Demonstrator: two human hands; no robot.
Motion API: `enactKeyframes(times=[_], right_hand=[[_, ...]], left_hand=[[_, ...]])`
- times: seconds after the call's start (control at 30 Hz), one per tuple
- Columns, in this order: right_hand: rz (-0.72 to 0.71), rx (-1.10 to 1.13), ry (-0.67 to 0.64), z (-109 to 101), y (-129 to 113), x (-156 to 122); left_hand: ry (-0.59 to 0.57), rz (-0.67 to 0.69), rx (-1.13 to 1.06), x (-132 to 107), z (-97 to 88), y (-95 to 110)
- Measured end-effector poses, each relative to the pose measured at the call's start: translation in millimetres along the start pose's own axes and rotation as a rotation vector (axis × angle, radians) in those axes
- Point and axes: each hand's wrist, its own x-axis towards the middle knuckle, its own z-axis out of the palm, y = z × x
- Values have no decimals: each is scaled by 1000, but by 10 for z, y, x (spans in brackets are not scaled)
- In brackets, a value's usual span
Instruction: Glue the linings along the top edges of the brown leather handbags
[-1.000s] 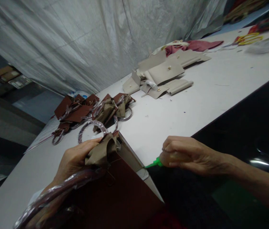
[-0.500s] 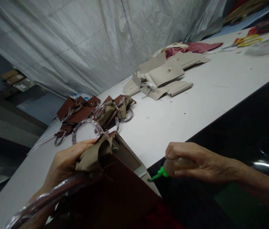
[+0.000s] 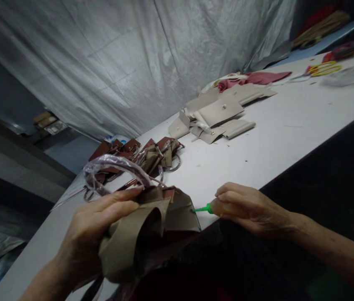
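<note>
My left hand grips a brown handbag by its top, near a grey-brown lining that bulges out in a fold. A handle wrapped in clear plastic arches above that hand. My right hand is closed round a small glue bottle with a green nozzle. The nozzle tip is at the edge of the bag's side panel, seemingly touching it. The bag's lower part is dark and hard to make out.
Several brown bag pieces with wrapped handles lie beyond on the white table. Farther back are beige flap pieces, a pink cloth and yellow-handled scissors. A grey sheet hangs behind.
The bag has turned, so its side panel and lining show more. My right hand has moved the bottle slightly up, with the nozzle now at another spot along the panel's edge.
</note>
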Motion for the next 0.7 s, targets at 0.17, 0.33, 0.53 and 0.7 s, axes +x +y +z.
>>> enactKeyframes(times=[0.17,0.33,0.53,0.7], right_hand=[[37,1,2,44,80,-62],[77,74,79,81,167,-23],[259,189,-27,109,170,-41],[326,225,-13,106,148,-55]], left_hand=[[-81,-19,-129,-232,265,-68],[-44,-64,-193,-329,338,-103],[24,-144,-273,-483,399,-65],[106,-234,-265,-617,458,-20]])
